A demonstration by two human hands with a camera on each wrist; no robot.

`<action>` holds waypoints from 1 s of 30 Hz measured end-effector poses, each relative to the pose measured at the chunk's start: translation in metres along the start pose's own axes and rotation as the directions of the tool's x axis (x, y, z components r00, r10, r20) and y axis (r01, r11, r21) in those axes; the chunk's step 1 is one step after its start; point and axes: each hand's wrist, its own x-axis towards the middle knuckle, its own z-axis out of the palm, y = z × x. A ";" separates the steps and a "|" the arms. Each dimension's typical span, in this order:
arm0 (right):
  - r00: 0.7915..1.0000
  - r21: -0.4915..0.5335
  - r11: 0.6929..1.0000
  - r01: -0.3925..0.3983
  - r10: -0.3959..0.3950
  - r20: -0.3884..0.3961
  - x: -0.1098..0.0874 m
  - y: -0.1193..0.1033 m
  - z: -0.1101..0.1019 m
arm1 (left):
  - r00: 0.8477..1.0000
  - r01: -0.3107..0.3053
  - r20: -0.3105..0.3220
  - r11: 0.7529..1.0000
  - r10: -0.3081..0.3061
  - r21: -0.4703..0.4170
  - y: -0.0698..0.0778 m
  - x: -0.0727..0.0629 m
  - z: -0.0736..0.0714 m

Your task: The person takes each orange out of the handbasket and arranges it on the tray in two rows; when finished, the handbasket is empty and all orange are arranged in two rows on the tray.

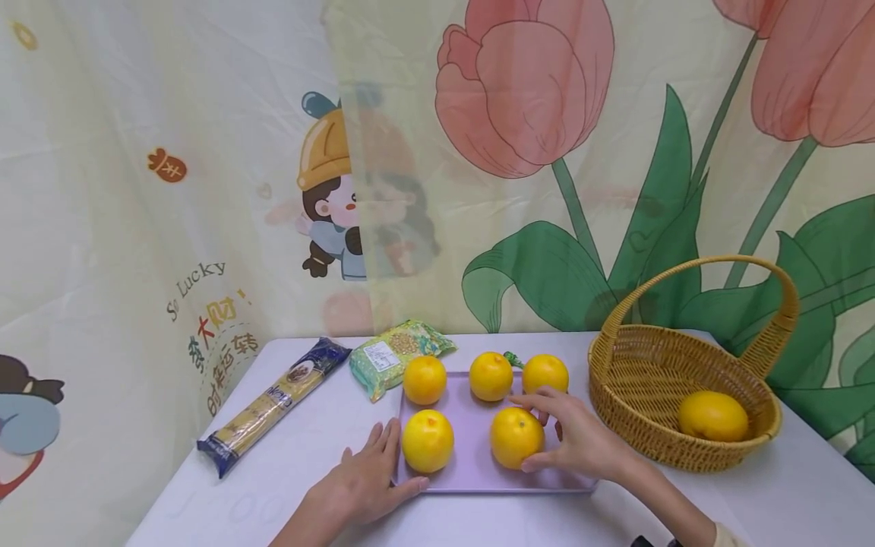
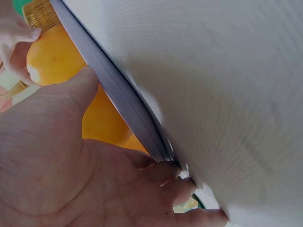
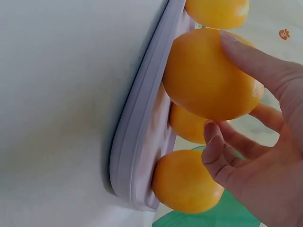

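A shallow lilac tray [image 1: 461, 425] carries several oranges in two rows. My right hand [image 1: 584, 433] grips the front right orange [image 1: 517, 438], thumb on the near side and fingers round the far side; in the right wrist view this orange [image 3: 213, 75] sits against the tray's edge. Along the tray's left side rests my left hand [image 1: 365, 475], fingers extended, the thumb at the near rim. Next to it is the front left orange [image 1: 428, 441]. In the left wrist view, fingertips of the left hand [image 2: 90, 175] touch the tray's rim [image 2: 118, 94].
A wicker basket [image 1: 615, 425] with a tall handle stands right of the tray, one yellow-orange fruit [image 1: 713, 416] inside. Left of the tray lie a long pasta packet [image 1: 273, 406] and a green bag [image 1: 396, 353]. A printed curtain [image 1: 410, 152] hangs behind the table.
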 end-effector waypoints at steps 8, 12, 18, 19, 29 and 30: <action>0.999 -0.020 1.000 0.005 -0.004 0.045 -0.002 0.002 -0.001 | 1.000 0.005 0.005 1.000 -0.005 -0.002 0.001 0.001 0.000; 0.998 0.021 1.000 0.000 -0.001 0.057 -0.002 0.001 -0.001 | 1.000 -0.003 -0.003 1.000 0.003 -0.003 0.001 0.000 0.001; 0.997 0.032 0.999 -0.036 0.033 0.075 -0.004 0.000 -0.002 | 1.000 0.001 0.002 1.000 -0.001 -0.007 0.000 0.001 0.002; 0.996 0.032 0.999 -0.040 0.037 0.077 -0.004 0.000 -0.003 | 1.000 0.003 0.005 1.000 -0.003 -0.007 0.000 0.001 0.002; 0.997 0.027 0.999 -0.026 0.024 0.072 -0.001 -0.001 0.000 | 1.000 0.014 0.003 1.000 -0.014 0.006 0.000 0.001 0.002; 0.997 0.033 0.999 -0.029 0.027 0.070 0.001 -0.002 0.001 | 1.000 0.014 0.003 1.000 -0.014 0.004 -0.001 0.001 0.002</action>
